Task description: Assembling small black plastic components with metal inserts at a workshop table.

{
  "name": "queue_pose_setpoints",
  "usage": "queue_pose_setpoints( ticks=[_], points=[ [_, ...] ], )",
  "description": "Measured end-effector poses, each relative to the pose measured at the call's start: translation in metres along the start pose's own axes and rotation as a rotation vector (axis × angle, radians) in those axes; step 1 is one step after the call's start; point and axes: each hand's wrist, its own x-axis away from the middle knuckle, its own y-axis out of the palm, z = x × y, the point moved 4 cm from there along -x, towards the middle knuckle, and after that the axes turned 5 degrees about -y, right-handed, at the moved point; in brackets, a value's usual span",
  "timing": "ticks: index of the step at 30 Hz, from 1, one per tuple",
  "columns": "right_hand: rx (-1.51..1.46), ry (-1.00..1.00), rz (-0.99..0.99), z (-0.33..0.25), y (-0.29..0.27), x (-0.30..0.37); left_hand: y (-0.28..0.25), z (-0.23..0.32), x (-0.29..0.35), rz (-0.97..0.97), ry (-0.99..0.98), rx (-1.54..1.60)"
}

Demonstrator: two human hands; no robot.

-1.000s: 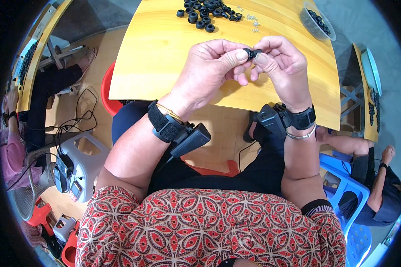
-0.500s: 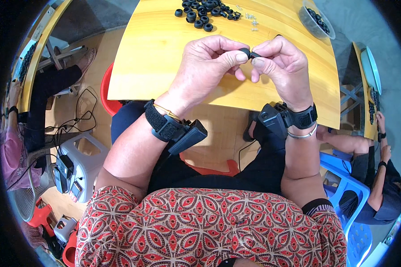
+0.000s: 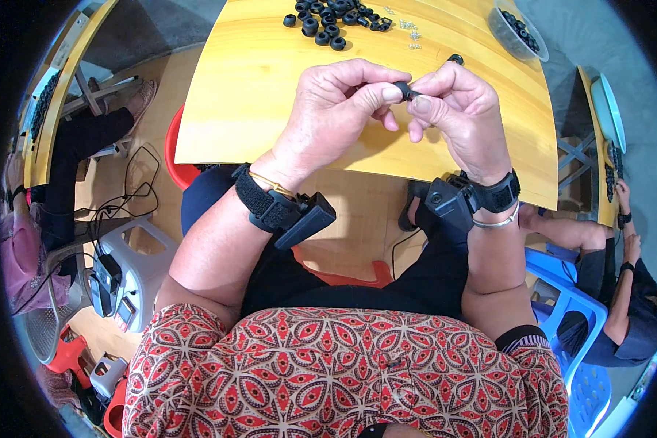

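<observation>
One small black part (image 3: 401,88) sits at the frame's upper centre, gripped by the thumb and forefinger of the left hand (image 3: 337,106) and, at its right end, by those of the right hand (image 3: 463,109). Just above the right hand, a black piece (image 3: 456,58) lies on the yellow table (image 3: 248,102); black rings (image 3: 309,28) lie top centre, a clear bowl (image 3: 536,57) upper right.

A yellow wooden table (image 3: 263,102) carries black parts (image 3: 310,27), small clear pieces (image 3: 415,34) and, seemingly, a clear bowl (image 3: 501,31).
</observation>
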Motion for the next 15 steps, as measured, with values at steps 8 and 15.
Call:
queue_pose_setpoints(
  ticks=[8,15],
  points=[
    [-0.083,0.036,0.025,0.009,-0.003,-0.002,-0.002,-0.011,-0.002,0.013,-0.196,0.270],
    [-0.160,0.074,0.047,0.011,-0.001,-0.004,-0.004,-0.013,-0.001,-0.060,-0.281,0.458]
  ],
)
